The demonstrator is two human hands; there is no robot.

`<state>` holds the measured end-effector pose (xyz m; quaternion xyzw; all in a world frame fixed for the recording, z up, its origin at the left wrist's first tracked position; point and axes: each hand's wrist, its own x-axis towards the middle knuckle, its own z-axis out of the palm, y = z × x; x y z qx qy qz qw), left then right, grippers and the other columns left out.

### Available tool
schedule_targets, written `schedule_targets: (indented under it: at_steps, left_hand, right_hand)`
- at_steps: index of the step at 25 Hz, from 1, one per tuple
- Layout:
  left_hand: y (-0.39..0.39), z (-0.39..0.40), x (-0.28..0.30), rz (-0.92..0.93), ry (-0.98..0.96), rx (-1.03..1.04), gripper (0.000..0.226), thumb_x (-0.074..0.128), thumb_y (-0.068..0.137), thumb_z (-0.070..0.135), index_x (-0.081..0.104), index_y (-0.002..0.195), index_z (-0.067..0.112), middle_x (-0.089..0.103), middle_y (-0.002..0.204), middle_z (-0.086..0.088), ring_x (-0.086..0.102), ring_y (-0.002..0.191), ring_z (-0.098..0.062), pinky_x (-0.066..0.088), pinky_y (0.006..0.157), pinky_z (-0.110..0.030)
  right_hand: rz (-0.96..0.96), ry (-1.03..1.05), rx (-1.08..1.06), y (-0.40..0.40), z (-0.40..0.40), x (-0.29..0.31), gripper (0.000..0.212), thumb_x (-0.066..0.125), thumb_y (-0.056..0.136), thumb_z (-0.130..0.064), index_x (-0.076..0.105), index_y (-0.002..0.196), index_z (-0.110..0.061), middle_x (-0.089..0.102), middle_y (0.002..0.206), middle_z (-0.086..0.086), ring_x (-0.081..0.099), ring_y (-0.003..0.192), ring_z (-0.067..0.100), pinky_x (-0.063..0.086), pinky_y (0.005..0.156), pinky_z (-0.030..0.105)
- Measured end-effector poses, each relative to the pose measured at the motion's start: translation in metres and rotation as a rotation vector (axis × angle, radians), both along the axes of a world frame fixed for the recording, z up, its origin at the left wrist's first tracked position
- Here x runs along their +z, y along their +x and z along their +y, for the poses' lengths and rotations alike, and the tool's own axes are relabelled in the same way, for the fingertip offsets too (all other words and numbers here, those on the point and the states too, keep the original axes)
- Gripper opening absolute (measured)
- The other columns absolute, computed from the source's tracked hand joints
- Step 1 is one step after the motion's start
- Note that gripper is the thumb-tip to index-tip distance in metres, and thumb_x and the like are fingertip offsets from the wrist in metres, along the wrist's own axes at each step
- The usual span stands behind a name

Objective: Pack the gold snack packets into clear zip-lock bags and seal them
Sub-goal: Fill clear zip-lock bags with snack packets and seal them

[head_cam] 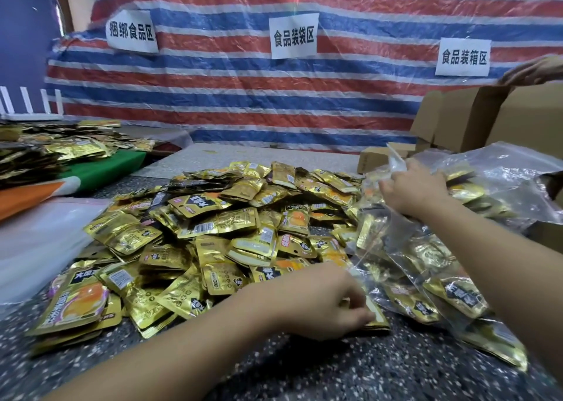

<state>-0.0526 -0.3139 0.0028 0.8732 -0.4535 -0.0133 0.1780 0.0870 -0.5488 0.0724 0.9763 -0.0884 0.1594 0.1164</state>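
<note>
The left hand (323, 301) lies low over the dark speckled stone tabletop (274, 370), its fingers curled round a thin stack of flat gold foil snack packets (376, 317) whose pale edge shows just past the fingertips. Just beyond and to the left of this hand spreads a big loose heap of the same shiny gold foil snack packets (213, 227), some lying face up with orange and black print. Directly to its right lies a clear zip-lock plastic bag (426, 278), already holding several gold packets, stretching away toward the right hand (414, 189). That hand is raised farther off, its fingers pinching the crumpled upper edge of the clear bag. Behind the right hand sits a second transparent plastic bag with packets (493, 184), and beyond that stand brown cardboard boxes (518, 117), where another person's hand (533, 71) touches a box top. Far to the left of the left hand a white translucent plastic sheet (39, 242) covers the table. A red, white and blue striped tarpaulin (243, 80) with three white paper signs (294, 35) hangs at the back.
</note>
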Motion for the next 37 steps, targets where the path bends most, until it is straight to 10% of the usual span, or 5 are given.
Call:
schedule_targets:
  at_steps: [10,19,26,31,37]
  left_hand:
    - [0.039,0.022,0.007,-0.148,-0.373,0.246,0.032,0.053,0.099,0.034,0.067,0.079,0.013,0.062,0.067,0.006,0.056,0.062,-0.005,0.049,0.058,-0.028]
    - [0.04,0.052,0.001,-0.162,-0.545,0.476,0.032,0.051,0.098,0.037,0.065,0.075,0.02,0.058,0.061,0.01,0.052,0.055,-0.004,0.036,0.048,-0.017]
    - [0.045,0.069,0.015,-0.236,-0.635,0.669,0.029,0.049,0.1,0.03,0.067,0.083,0.015,0.065,0.07,0.001,0.062,0.065,-0.019,0.053,0.062,-0.044]
    - [0.053,0.07,0.008,-0.223,-0.627,0.704,0.014,0.053,0.1,0.023,0.065,0.093,0.021,0.061,0.067,-0.001,0.05,0.051,-0.014,0.043,0.05,-0.034]
    - [0.054,0.069,0.012,-0.138,-0.604,0.738,0.079,0.023,0.1,0.055,0.054,0.055,-0.001,0.05,0.047,-0.01,0.044,0.043,-0.021,0.038,0.05,-0.041]
  right_hand:
    - [-0.336,-0.017,0.11,-0.013,0.039,0.025,0.054,0.024,0.103,-0.03,0.068,0.11,-0.001,0.059,0.125,0.021,0.048,0.123,0.036,0.021,0.115,0.056]
    - [-0.466,0.514,0.49,-0.037,0.092,-0.004,0.045,0.037,0.102,-0.02,0.041,0.058,-0.012,0.044,0.066,0.003,0.045,0.069,0.025,0.029,0.058,0.035]
    - [-0.401,0.673,0.6,-0.059,0.093,-0.063,0.028,0.054,0.097,-0.02,0.051,0.07,-0.014,0.049,0.072,-0.002,0.046,0.067,0.015,0.035,0.057,0.028]
    - [-0.375,0.718,0.663,-0.065,0.091,-0.087,0.02,0.051,0.101,-0.018,0.059,0.084,-0.012,0.055,0.08,0.0,0.051,0.074,0.017,0.041,0.065,0.036]
    - [-0.315,0.745,0.657,-0.07,0.093,-0.089,0.037,0.045,0.1,-0.022,0.039,0.063,-0.024,0.045,0.065,-0.006,0.041,0.061,0.006,0.024,0.052,0.026]
